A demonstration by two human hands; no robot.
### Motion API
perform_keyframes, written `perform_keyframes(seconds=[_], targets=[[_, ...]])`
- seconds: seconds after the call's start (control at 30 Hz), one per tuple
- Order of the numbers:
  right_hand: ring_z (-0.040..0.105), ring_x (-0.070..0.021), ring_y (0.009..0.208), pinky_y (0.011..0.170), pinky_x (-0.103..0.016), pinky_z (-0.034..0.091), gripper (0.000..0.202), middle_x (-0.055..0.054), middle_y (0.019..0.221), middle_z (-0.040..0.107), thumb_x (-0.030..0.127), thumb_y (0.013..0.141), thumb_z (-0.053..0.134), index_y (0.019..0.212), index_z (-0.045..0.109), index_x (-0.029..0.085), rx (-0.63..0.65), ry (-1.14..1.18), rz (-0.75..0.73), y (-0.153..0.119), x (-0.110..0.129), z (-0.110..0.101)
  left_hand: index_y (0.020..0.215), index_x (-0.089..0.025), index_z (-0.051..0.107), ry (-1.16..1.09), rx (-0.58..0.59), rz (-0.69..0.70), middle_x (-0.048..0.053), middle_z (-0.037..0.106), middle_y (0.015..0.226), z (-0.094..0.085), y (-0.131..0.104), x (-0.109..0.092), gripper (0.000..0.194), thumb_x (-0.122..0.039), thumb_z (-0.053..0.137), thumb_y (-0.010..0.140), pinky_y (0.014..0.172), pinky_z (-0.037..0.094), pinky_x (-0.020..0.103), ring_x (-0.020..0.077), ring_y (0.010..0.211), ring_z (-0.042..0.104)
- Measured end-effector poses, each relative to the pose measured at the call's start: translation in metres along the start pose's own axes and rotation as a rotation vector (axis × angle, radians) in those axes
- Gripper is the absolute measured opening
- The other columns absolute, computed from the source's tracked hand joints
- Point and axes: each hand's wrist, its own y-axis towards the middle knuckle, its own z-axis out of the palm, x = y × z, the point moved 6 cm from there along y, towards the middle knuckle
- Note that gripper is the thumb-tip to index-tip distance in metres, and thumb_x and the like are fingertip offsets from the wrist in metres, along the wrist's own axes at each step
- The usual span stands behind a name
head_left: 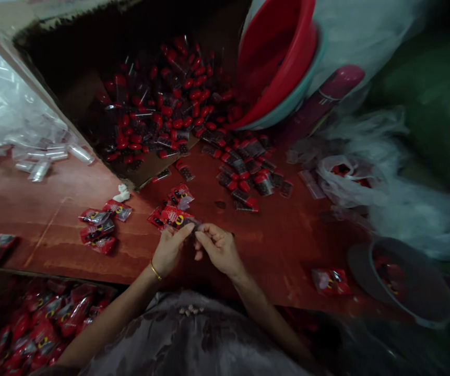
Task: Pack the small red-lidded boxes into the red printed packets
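Note:
Close together over the front of the table, my left hand (171,249) and my right hand (220,249) are both closed, thumbs towards each other. A small red printed packet (175,215) with a yellow spot shows just beyond the left thumb. Its dark, clear-looking end lies between the fingertips of both hands. Fine detail at the pinch is blurred. Other red packets (181,193) lie right behind the held one. Left of my hands sits a small group of similar packets (97,230).
A tipped cardboard box (58,102) holds many red-capped clear tubes (170,109), some spilled onto the table (287,245). Red (307,39) and teal basins lean beside it. Clear tubes (39,154) lie left, plastic bags (413,209) right. A grey tub (416,313) and packet-filled box stand nearer me.

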Motion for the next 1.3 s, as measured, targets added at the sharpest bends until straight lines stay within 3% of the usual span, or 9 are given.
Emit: perform_keyframes(seconds=[0.2,0.3,0.4,0.53,0.73,0.87,1.1,1.2,1.3], targets=[[0.057,-0.0079,0.042,0.042,-0.017,0.041,0.017,0.005,0.054,0.056,0.034,0.086,0.047,0.077,0.051,0.02,-0.049,-0.14,-0.131,-0.003,0.006,0.001,0.074,-0.013,0.069,-0.146,-0.064,0.013,0.005,0.068,0.07,0.007,-0.003,-0.012,0.031,-0.041,0.072,0.062,0.058,0.045,0.023,0.013,0.062,0.06],[0.056,-0.0076,0.042,0.042,-0.017,0.042,0.017,0.005,0.055,0.056,0.033,0.087,0.046,0.076,0.05,0.02,-0.041,-0.1,-0.136,-0.005,0.005,0.006,0.083,-0.011,0.068,-0.14,-0.061,-0.015,0.004,0.067,0.066,0.012,-0.004,-0.012,0.036,-0.042,0.071,0.063,0.045,0.042,0.022,0.01,0.049,0.054],[0.056,-0.0078,0.042,0.044,-0.018,0.044,0.017,0.004,0.058,0.057,0.032,0.087,0.046,0.076,0.05,0.02,-0.061,-0.048,-0.119,-0.007,0.002,0.009,0.088,-0.011,0.067,-0.091,-0.012,-0.065,-0.001,0.058,0.053,0.014,-0.006,-0.005,0.04,-0.044,0.069,0.065,0.033,0.032,0.019,0.0063,0.037,0.041],[0.054,-0.0087,0.043,0.045,-0.019,0.045,0.016,0.004,0.058,0.058,0.031,0.085,0.046,0.075,0.051,0.02,-0.111,-0.061,-0.117,-0.009,0.001,0.009,0.084,-0.011,0.067,-0.025,-0.003,-0.084,-0.008,0.042,0.041,0.012,-0.008,0.006,0.04,-0.046,0.068,0.066,0.03,0.026,0.017,0.0037,0.032,0.031],[0.053,-0.0095,0.044,0.048,-0.02,0.042,0.024,0.004,0.049,0.056,0.034,0.082,0.054,0.062,0.049,0.021,-0.058,-0.155,-0.159,-0.005,0.003,0.015,0.07,-0.012,0.064,-0.123,0.032,-0.2,-0.004,0.052,0.051,0.005,-0.015,0.013,0.035,-0.045,0.072,0.061,0.038,0.031,0.018,0.0046,0.04,0.04],[0.051,-0.0086,0.046,0.048,-0.019,0.039,0.028,0.004,0.051,0.054,0.036,0.082,0.055,0.059,0.049,0.02,-0.015,-0.244,-0.17,-0.001,-0.009,0.027,0.065,-0.014,0.061,-0.181,0.059,-0.216,-0.001,0.057,0.059,-0.009,-0.022,0.014,0.026,-0.039,0.067,0.069,0.051,0.041,0.021,0.0078,0.051,0.049],[0.052,-0.0094,0.052,0.052,-0.02,0.037,0.028,0.003,0.056,0.059,0.039,0.08,0.059,0.06,0.054,0.019,0.047,-0.55,-0.27,0.005,-0.015,0.05,0.077,-0.014,0.065,-0.179,0.027,-0.249,0.004,0.067,0.072,-0.033,-0.032,0.018,0.018,-0.032,0.064,0.074,0.076,0.048,0.03,0.0172,0.076,0.063],[0.057,-0.0128,0.062,0.059,-0.022,0.041,0.023,0.001,0.066,0.065,0.043,0.077,0.062,0.073,0.06,0.021,-0.023,-0.677,-0.292,0.018,0.0,0.025,0.078,-0.016,0.064,-0.236,-0.163,-0.2,0.005,0.07,0.083,-0.06,-0.031,0.003,0.011,-0.027,0.062,0.076,0.082,0.048,0.03,0.0172,0.085,0.065],[0.057,-0.0233,0.091,0.081,-0.035,0.043,0.029,-0.01,0.094,0.066,0.042,0.079,0.058,0.096,0.061,0.018,-0.312,-0.892,-0.269,0.034,0.01,-0.036,0.081,-0.019,0.062,-0.398,-0.487,-0.031,0.003,0.071,0.089,-0.105,-0.029,-0.026,0.018,-0.03,0.049,0.086,0.082,0.049,0.025,0.0134,0.09,0.064]])
